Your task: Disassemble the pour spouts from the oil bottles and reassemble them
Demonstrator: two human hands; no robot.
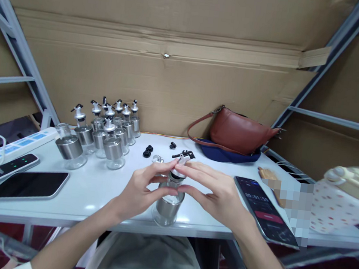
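**Both hands at the pourer top [183, 161] of a steel-sleeved bottle [168, 206]**

The bottle stands upright near the front edge of the bench [104, 199], in front of the person. The left hand [144, 184] and right hand [216, 190] meet in narrow pinches on either side: fingers gather at the pourer top, thumbs come in lower, by the glass neck. The work in hand looks like seating or adjusting that top. Doing it well would mean keeping the base flat, bearing straight down over the neck and sharing the force evenly, since a sideways push could cock the stopper or tip the bottle. The thumbs seem best used as a light brace on the glass.

The body is clear, smooth glass, round in section, wrapped in a satin metal band that leaves the foot bare. The top is silvery and tapered over a dark collar; whether the black pieces behind it belong to it cannot be told.

Similar bottles [113, 148] cluster at the left, most with silver tops and black levers, while an open-necked one [69, 147] stands at their outer edge. Small, rounded black parts [147, 151] lie beyond the hands on the glossy white surface.
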